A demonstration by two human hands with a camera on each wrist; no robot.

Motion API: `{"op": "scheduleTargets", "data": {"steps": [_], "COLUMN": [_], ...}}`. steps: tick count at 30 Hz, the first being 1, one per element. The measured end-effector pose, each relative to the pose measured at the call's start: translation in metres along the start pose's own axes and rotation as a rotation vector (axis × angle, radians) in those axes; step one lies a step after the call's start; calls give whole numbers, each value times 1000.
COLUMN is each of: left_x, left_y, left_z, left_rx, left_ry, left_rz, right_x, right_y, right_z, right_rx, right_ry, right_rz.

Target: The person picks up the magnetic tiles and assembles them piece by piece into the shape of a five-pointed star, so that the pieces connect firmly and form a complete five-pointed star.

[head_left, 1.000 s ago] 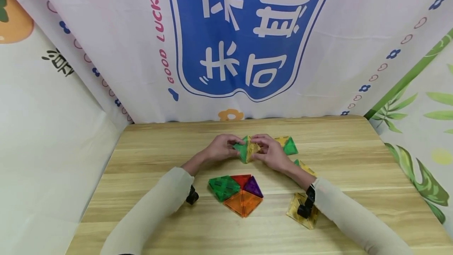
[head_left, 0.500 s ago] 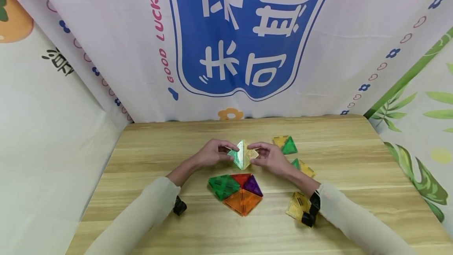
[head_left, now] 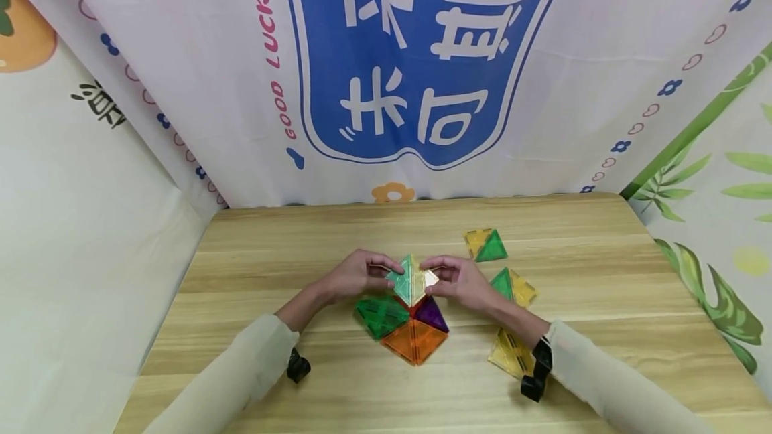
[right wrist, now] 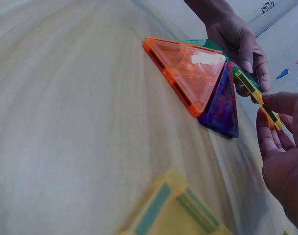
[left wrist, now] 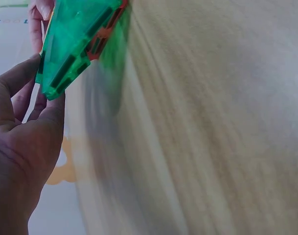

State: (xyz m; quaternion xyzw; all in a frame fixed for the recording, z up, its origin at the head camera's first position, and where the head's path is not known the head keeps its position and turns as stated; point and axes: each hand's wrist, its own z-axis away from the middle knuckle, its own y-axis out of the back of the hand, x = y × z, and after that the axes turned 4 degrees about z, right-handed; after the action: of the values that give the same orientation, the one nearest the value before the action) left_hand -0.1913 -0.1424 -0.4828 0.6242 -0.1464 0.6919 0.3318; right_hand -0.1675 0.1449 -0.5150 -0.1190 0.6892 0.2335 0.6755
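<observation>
A green triangular magnetic tile [head_left: 399, 280] and a yellow triangular magnetic tile [head_left: 418, 278] stand edge to edge, forming a diamond. My left hand [head_left: 354, 276] pinches the green one at its outer corner between thumb and fingers. From the other side my right hand [head_left: 463, 281] pinches the yellow one, whose edge [right wrist: 271, 116] shows in the right wrist view. Below the diamond lies a flat group: dark green tiles [head_left: 382, 317], a purple triangle [head_left: 431, 315], orange triangles [head_left: 415, 341] and a red piece. In the head view the diamond's lower tip overlaps the red piece, mostly hiding it.
At the right of the wooden table [head_left: 253, 253] lie a yellow-and-green tile pair [head_left: 486, 245] and another green-and-yellow pair [head_left: 512, 286]. Yellow tiles [head_left: 509, 353] lie nearer, partly under the right wrist's camera. A printed cloth [head_left: 241, 173] hangs behind the table's back edge.
Both hands have brought the joined green and yellow tiles toward the person, from the back of the table to the top edge of the coloured group. The tiles on the table have stayed put.
</observation>
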Motion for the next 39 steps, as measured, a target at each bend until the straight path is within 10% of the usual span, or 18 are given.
{"op": "scheduleTargets", "data": {"steps": [17, 26, 35, 39], "left_x": [-17, -15, -8, -1], "left_y": [-5, -6, -1, 1], "left_z": [-3, -2, -6, -13], "left_rx": [-25, -79, 28, -41], "left_ry": [25, -19, -141, -193], "left_rz": [78, 12, -55, -71], "right_x": [9, 10, -5, -10], "right_y": [-4, -5, -17, -27], "right_z": [3, 6, 31, 44], "right_rx": [-28, -33, 85, 139], "right_ry": [11, 140, 233, 286], "right_rz": [13, 317, 526, 624]}}
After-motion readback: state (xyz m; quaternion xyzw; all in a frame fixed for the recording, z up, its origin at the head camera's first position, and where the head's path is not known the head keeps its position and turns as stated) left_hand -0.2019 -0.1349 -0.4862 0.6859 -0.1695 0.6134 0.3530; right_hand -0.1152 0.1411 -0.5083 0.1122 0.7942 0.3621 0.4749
